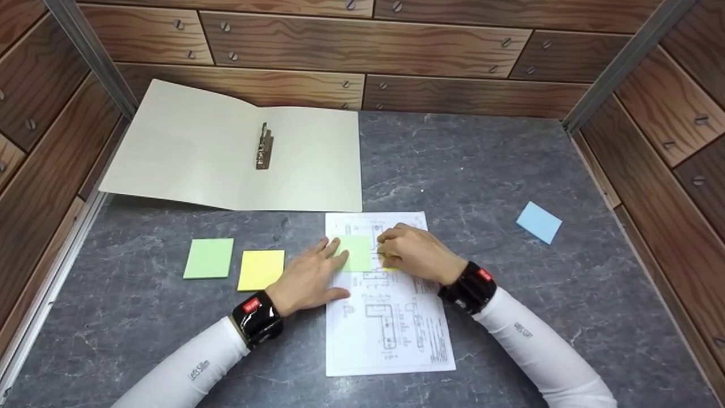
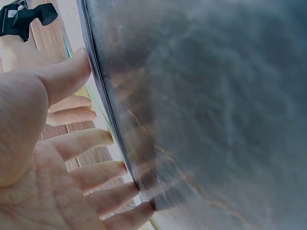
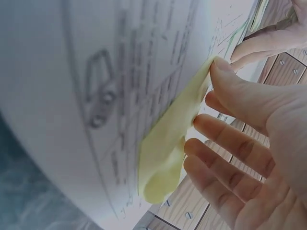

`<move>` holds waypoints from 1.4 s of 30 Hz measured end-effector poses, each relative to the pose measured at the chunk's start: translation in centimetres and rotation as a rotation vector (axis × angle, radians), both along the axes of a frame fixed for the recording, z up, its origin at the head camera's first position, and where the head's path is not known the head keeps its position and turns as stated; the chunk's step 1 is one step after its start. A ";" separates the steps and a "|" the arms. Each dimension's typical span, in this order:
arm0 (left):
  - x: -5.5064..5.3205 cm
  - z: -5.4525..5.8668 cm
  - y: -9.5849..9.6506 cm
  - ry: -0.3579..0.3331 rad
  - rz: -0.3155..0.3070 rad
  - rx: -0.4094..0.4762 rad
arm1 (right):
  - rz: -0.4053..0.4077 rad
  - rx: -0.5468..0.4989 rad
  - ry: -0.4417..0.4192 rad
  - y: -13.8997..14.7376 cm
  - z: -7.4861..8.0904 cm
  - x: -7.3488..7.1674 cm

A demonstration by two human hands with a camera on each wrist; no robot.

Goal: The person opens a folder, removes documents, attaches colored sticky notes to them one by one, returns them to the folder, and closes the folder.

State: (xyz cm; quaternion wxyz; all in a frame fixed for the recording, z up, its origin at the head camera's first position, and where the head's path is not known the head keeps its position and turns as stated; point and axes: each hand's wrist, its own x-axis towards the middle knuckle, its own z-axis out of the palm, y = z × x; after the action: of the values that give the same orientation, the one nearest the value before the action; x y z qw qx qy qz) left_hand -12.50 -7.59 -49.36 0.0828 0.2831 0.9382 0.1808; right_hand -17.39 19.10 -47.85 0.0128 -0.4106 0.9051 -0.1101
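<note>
A printed sheet with technical drawings [image 1: 365, 340] lies on the table, with a light green sticky note [image 1: 357, 254] on its upper part. My left hand [image 1: 310, 276] rests at the sheet's left edge, fingers spread and fairly straight, with fingertips on the green note's left side. My right hand [image 1: 422, 253] is over the sheet's upper right, holding a yellow sticky note [image 3: 165, 143] between thumb and fingers. In the right wrist view that note bends and curls at its lower end; from the head, the fingers hide most of it.
Left of the sheet lie a green sticky-note pad [image 1: 208, 258] and a yellow pad [image 1: 260, 271]. A blue pad [image 1: 539, 222] lies far right. An open white folder [image 1: 311, 158] with a metal clip [image 1: 264, 150] lies at the back left. Wood-patterned walls [image 1: 362, 45] surround the table.
</note>
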 end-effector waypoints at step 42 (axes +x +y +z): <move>0.1 0.1 0.1 -0.006 0.009 -0.006 | -0.061 -0.001 0.018 3.0 -0.1 -0.3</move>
State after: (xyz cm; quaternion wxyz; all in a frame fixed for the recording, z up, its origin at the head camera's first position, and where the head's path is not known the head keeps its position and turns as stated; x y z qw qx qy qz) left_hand -12.42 -7.46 -49.27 0.0857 0.2778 0.9398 0.1793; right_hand -17.66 22.10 -47.91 0.0010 -0.3836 0.9173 -0.1071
